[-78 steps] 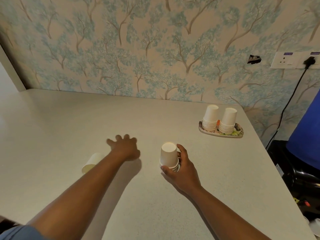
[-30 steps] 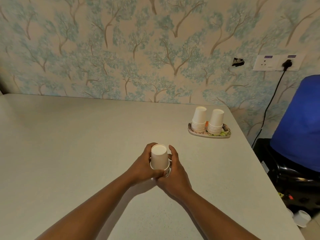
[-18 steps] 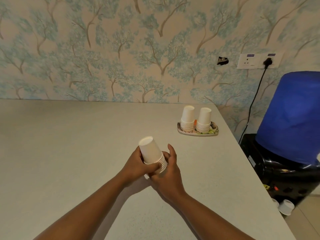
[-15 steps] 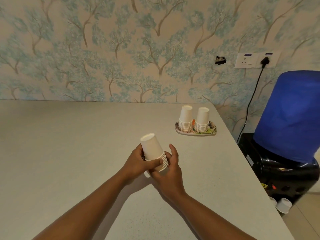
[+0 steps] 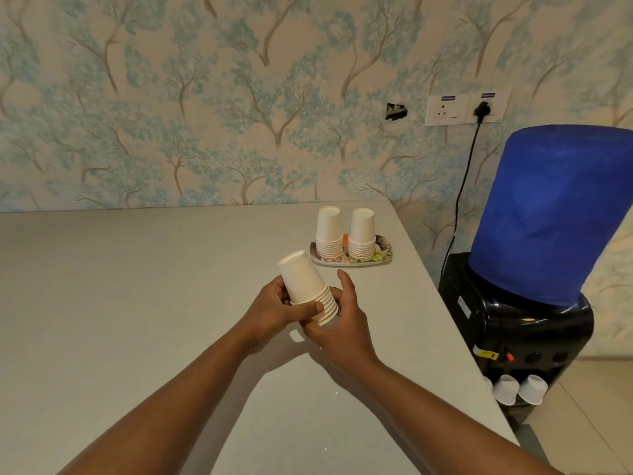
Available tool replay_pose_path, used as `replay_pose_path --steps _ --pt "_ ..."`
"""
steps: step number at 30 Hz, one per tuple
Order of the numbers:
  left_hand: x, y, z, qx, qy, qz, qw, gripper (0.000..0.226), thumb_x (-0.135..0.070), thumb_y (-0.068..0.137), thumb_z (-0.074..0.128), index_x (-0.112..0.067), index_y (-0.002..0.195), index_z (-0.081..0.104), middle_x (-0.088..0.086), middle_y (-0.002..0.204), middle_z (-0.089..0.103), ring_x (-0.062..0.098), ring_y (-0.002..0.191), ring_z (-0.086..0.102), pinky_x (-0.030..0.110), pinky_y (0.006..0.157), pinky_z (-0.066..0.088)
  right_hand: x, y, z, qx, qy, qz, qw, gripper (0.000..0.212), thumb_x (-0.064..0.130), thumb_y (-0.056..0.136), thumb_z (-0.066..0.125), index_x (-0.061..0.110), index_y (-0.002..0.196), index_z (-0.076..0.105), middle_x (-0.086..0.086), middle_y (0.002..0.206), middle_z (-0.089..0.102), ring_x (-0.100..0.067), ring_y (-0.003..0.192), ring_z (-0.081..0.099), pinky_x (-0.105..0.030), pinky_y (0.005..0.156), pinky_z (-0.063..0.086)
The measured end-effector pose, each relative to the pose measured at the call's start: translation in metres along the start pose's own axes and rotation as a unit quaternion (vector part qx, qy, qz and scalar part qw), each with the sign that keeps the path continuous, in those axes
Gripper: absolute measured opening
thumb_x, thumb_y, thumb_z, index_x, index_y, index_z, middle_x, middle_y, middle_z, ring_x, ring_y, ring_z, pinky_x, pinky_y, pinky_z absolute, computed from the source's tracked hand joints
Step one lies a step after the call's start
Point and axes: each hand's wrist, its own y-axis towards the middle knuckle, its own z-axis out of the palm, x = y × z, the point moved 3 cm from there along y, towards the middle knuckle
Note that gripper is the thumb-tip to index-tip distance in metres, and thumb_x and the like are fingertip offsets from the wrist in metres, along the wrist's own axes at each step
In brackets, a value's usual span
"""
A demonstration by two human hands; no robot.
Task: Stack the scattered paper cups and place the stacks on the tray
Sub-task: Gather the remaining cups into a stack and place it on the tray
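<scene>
Paper cup stack (image 5: 310,289), tilted, gripped between my left hand (image 5: 274,310) and right hand (image 5: 342,320); I should level it before setting it upright on the tray (image 5: 385,260) beyond, beside the two stacks (image 5: 344,234) there.

wall (image 5: 239,97): tree-print wallpaper | table (image 5: 120,303): pale grey | socket (image 5: 445,110): white

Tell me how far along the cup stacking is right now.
Done: two upside-down stacks already stand on the tray. In hand: a third stack, tilted, lifted off the table, held by the left hand and right hand. Left: setting it on the tray. No loose cups show on the table.
</scene>
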Motion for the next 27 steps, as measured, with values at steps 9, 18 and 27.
replay_pose_path --steps 9,18,27 --pt "-0.020 0.008 0.048 -0.063 -0.019 0.007 0.998 0.073 -0.047 0.054 0.097 -0.031 0.116 0.062 -0.011 0.106 0.075 0.010 0.097 0.073 0.022 0.071 0.058 -0.013 0.014 -0.053 0.027 0.017 -0.018 0.999 0.097 0.029 0.082 0.084 0.031 0.157 0.023 0.006 0.128 0.061 -0.013 0.108 0.066 -0.028 0.084 0.060" --pt "-0.038 0.022 0.036 -0.185 -0.075 0.041 0.979 0.089 -0.051 0.049 0.096 -0.022 0.125 0.058 0.003 0.116 0.071 0.022 0.105 0.070 0.039 0.087 0.060 -0.038 0.039 -0.067 0.043 -0.034 0.009 0.998 0.088 0.031 0.077 0.087 0.030 0.150 0.038 0.009 0.134 0.051 -0.013 0.116 0.054 -0.029 0.088 0.053" --pt "-0.057 0.094 0.008 -0.262 0.081 0.112 0.955 0.076 -0.046 0.060 0.092 -0.030 0.125 0.056 -0.013 0.117 0.067 0.008 0.102 0.067 0.029 0.081 0.057 -0.015 0.122 -0.098 -0.147 0.033 -0.046 0.987 0.066 0.015 0.075 0.089 0.015 0.134 0.059 -0.003 0.127 0.060 -0.018 0.110 0.060 -0.018 0.086 0.048"
